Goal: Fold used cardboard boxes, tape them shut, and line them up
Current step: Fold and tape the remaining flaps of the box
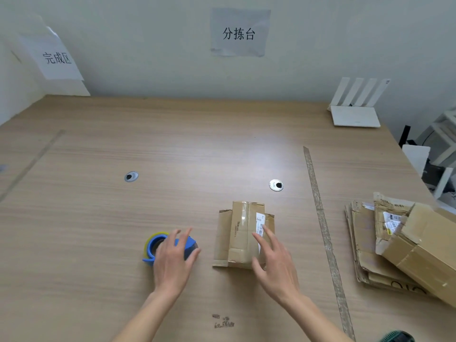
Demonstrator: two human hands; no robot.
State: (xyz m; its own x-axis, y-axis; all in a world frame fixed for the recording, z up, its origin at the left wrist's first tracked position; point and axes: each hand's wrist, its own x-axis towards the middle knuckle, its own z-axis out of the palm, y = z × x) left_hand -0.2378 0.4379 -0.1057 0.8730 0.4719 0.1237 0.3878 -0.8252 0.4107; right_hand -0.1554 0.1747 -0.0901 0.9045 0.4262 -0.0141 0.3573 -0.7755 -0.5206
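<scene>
Flattened cardboard box [243, 234] is laid on the wooden table [98, 218], near-centre, long axis pointing away toward the wall. Right hand [274, 262] is spread over its near right corner, nothing pinched. Left hand [172, 260] is spread over the blue tape dispenser [158, 245]; contact cannot be told. Flattened cardboard stack [394, 245] is seen far right.

open room: bare table [172, 144] left and beyond the flattened box [243, 233]
in the way: tape dispenser [167, 246] left of it — cardboard stack [394, 243] right

tape dispenser [170, 248]: blue, yellow roll | box [243, 234]: brown, white barcode label | table [172, 144]: light woodgrain
</scene>
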